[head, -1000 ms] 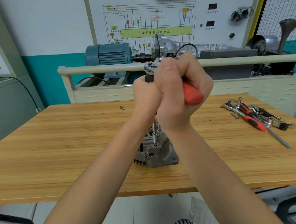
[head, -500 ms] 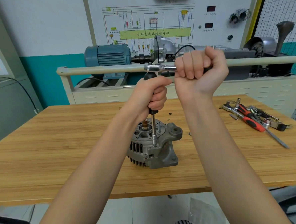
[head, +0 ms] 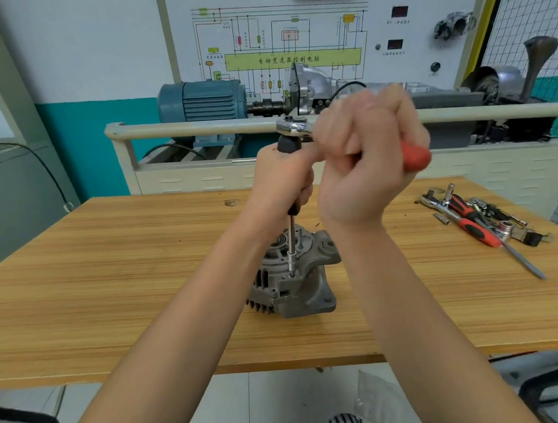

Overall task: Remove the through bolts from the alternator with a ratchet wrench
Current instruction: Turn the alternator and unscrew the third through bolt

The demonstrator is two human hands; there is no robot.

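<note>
A grey alternator [head: 303,285] stands on the wooden table [head: 112,287], near its front edge. A long extension bar with a socket [head: 291,243] rises straight up from a through bolt on the alternator's top face. My left hand [head: 282,181] grips the bar's black upper grip. The ratchet wrench [head: 293,127] sits on top of the bar with its chrome head showing. My right hand [head: 371,160], blurred, holds its red handle, whose end sticks out to the right.
A pile of loose tools [head: 481,222] lies at the table's right: a red-handled ratchet, sockets and a screwdriver. Behind the table runs a rail [head: 184,128] with a blue motor [head: 205,99] and a wiring panel. Chair parts show at the lower corners.
My right hand has swung the ratchet handle from pointing away to the right back toward me; the red end now shows. My left hand and the bar stay in place.
</note>
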